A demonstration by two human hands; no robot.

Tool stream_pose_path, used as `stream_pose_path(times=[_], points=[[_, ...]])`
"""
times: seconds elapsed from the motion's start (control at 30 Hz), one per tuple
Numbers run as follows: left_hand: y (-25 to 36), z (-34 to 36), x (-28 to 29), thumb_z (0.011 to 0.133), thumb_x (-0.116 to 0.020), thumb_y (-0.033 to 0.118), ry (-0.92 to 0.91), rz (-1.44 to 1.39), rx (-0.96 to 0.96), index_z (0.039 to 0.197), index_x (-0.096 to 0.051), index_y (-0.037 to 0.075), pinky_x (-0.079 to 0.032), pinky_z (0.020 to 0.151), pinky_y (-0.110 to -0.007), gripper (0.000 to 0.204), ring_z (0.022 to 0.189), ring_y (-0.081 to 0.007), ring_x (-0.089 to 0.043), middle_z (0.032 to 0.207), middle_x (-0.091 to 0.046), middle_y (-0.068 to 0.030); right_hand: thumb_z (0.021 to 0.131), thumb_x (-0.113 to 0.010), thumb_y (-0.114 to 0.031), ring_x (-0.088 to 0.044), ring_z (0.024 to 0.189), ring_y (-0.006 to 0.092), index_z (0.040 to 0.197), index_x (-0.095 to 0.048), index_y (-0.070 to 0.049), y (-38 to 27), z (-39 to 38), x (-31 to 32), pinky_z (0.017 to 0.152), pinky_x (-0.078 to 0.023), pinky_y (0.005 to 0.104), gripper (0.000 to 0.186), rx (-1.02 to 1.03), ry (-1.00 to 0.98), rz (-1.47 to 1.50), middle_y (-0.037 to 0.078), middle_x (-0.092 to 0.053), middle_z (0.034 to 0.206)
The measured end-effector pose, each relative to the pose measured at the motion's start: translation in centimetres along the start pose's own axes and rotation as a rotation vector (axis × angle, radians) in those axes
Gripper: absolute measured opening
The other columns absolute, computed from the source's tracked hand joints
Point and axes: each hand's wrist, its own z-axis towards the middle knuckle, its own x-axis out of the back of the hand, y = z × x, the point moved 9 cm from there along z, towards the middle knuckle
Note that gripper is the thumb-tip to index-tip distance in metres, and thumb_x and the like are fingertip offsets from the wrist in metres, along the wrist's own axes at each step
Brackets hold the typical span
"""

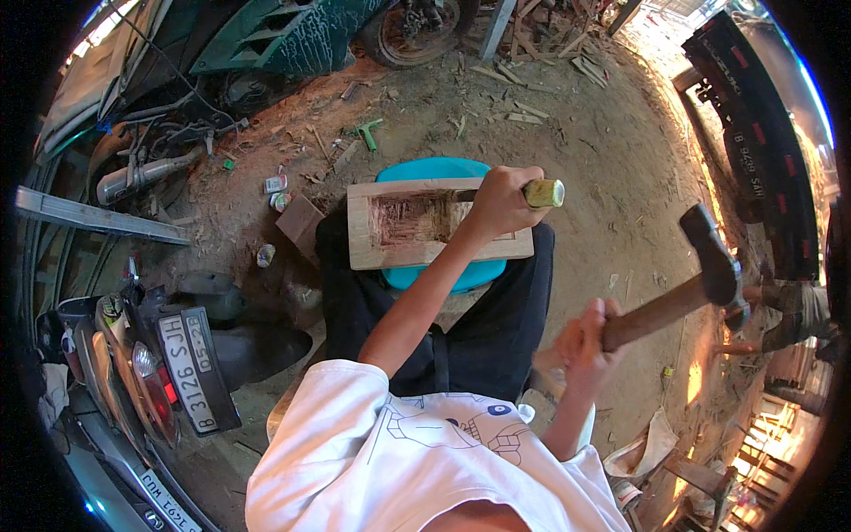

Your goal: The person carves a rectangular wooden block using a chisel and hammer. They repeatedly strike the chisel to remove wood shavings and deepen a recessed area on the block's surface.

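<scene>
A pale wooden block (362,229) lies across a turquoise stool (425,168) between my knees. Its middle is chiselled out into a rough rectangular hollow. My left hand (505,202) is wrapped round a chisel (543,193) whose yellowish handle end sticks out to the right. The chisel's blade points left over the hollow's far right part; my hand hides much of the tool and the block's right end. Off to the right, apart from the block, my right hand (585,341) grips a hammer (660,312) by its wooden handle, with the dark metal head tilted up and outward.
Parked motorbikes (235,355) stand at left, with a metal beam (102,215) beside them. A brown brick-like piece (301,226), cans (276,184) and a green plastic piece (369,133) lie on the dirt. A dark truck bed (753,142) and a partly seen person (789,315) are at right.
</scene>
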Motion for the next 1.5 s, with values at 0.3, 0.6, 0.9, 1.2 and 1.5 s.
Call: stream_pose_path(times=[0.3, 0.6, 0.9, 1.2, 1.5], points=[[-0.4, -0.1, 0.7, 0.063, -0.072, 0.012, 0.025, -0.017, -0.035, 0.068, -0.053, 0.004, -0.041, 0.048, -0.032, 0.021, 0.049, -0.0245, -0.054, 0.056, -0.052, -0.0112, 0.087, -0.062, -0.017, -0.037, 0.033, 0.0074, 0.073, -0.049, -0.008, 0.6, -0.2, -0.6, 0.031, -0.029, 0.0246, 0.021, -0.163, 0.022, 0.008, -0.001, -0.042, 0.046], [-0.2, 0.2, 1.3, 0.062, -0.072, 0.012, 0.066, -0.018, -0.057, 0.066, -0.051, 0.003, -0.040, 0.049, -0.032, 0.023, 0.048, -0.0226, -0.051, 0.054, -0.050, -0.0111, 0.087, -0.062, -0.015, -0.037, 0.033, 0.0072, 0.073, -0.050, -0.006, 2.5, -0.5, -2.4, 0.031, -0.028, 0.0237, 0.021, -0.298, -0.053, -0.119, -0.002, -0.042, 0.045], [-0.1, 0.0, 0.5, 0.063, -0.072, 0.018, 0.034, 0.002, -0.031, 0.061, -0.050, 0.004, -0.041, 0.047, -0.035, 0.026, 0.053, -0.0327, -0.055, 0.055, -0.051, -0.0136, 0.087, -0.060, -0.012, -0.037, 0.034, 0.0057, 0.071, -0.048, -0.006, 3.1, -0.2, -2.0, 0.031, -0.026, 0.0226, 0.021, -0.238, -0.008, -0.203, -0.002, -0.043, 0.046], [0.1, -0.3, 0.5, 0.062, -0.071, 0.012, 0.037, -0.012, -0.061, 0.064, -0.051, 0.004, -0.040, 0.047, -0.033, 0.022, 0.048, -0.0275, -0.052, 0.054, -0.050, -0.0123, 0.086, -0.063, -0.016, -0.040, 0.034, 0.0076, 0.069, -0.052, -0.005, 4.2, 0.0, -1.6, 0.032, -0.028, 0.0237, 0.023, -0.182, -0.033, -0.205, 0.000, -0.046, 0.046], [-0.2, -0.2, 0.9, 0.063, -0.071, 0.012, 0.069, -0.033, -0.019, 0.063, -0.050, 0.004, -0.039, 0.047, -0.032, 0.023, 0.047, -0.0258, -0.051, 0.054, -0.051, -0.0111, 0.085, -0.064, -0.017, -0.040, 0.035, 0.0069, 0.073, -0.053, -0.005, 2.0, -0.3, -0.8, 0.032, -0.028, 0.0234, 0.021, -0.104, 0.008, -0.031, -0.002, -0.044, 0.046]])
